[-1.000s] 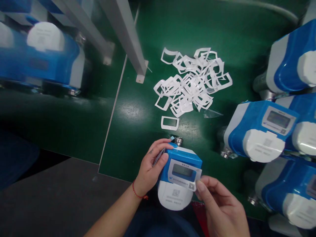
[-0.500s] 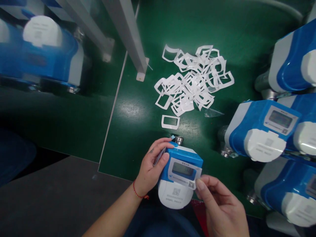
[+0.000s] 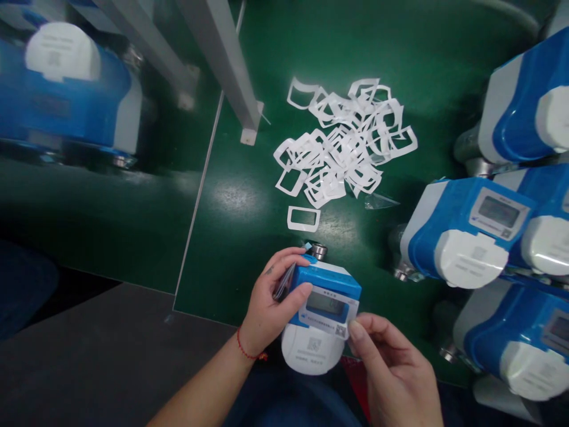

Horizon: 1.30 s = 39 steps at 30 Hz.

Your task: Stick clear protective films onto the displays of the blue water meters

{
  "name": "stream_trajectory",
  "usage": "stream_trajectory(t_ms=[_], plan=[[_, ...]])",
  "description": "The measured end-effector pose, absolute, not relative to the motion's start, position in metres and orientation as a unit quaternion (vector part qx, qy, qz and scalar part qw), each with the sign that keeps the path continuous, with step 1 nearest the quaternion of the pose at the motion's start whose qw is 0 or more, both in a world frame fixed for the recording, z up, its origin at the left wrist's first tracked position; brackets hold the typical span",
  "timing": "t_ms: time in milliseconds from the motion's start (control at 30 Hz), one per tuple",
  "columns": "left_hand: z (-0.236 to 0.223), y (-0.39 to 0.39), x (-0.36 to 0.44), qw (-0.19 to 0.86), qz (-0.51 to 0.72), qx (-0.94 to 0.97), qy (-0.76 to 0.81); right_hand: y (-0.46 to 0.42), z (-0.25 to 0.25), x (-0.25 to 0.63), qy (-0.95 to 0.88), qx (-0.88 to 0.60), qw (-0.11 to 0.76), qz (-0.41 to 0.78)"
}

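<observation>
A blue and white meter (image 3: 329,277) with a small display and a metal pipe fitting (image 3: 319,251) stands at the table's near edge. My left hand (image 3: 271,299) is closed around its left side, thumb on the upper left corner of a printed label (image 3: 317,323). Thin, flat pieces (image 3: 284,282) are tucked between that hand's fingers. The label frames the display, its lower right part slightly askew. At that lower right corner, my right hand (image 3: 395,365) pinches the label between thumb and fingertips. Below it is the meter's round white cover (image 3: 312,351).
A heap of white frame-shaped backing scraps (image 3: 342,148) lies beyond the meter, with one single scrap (image 3: 303,219) nearer. Several similar meters (image 3: 462,231) crowd the right side. More meters (image 3: 80,101) stand at left, behind a grey metal leg (image 3: 231,71).
My left thumb has shifted right onto the label's corner. The label lies a little closer around the display. My right hand keeps its pinch, and the whole view has shifted slightly.
</observation>
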State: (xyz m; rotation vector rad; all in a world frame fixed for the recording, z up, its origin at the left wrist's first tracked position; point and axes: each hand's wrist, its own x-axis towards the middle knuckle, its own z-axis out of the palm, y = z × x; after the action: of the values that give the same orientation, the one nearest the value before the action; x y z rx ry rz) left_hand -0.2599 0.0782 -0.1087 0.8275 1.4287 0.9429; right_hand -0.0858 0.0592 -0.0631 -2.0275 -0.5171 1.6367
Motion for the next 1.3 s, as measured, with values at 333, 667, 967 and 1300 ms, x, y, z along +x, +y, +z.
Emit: stream_trajectory(t_ms=[333, 667, 967, 1300], plan=[[-0.107, 0.079, -0.258, 0.575, 0.397, 0.349, 0.624, 0.059, -0.064, -0.089, -0.196, -0.736, 0.255, 0.596], [-0.108, 0.078, -0.259, 0.572, 0.393, 0.354, 0.627, 0.065, -0.065, -0.092, -0.196, -0.735, 0.252, 0.598], [-0.108, 0.08, -0.258, 0.569, 0.391, 0.358, 0.628, 0.072, -0.064, -0.094, -0.219, -0.739, 0.266, 0.579], [-0.104, 0.081, -0.257, 0.565, 0.379, 0.363, 0.637, 0.073, -0.064, -0.094, -0.225, -0.741, 0.258, 0.578]])
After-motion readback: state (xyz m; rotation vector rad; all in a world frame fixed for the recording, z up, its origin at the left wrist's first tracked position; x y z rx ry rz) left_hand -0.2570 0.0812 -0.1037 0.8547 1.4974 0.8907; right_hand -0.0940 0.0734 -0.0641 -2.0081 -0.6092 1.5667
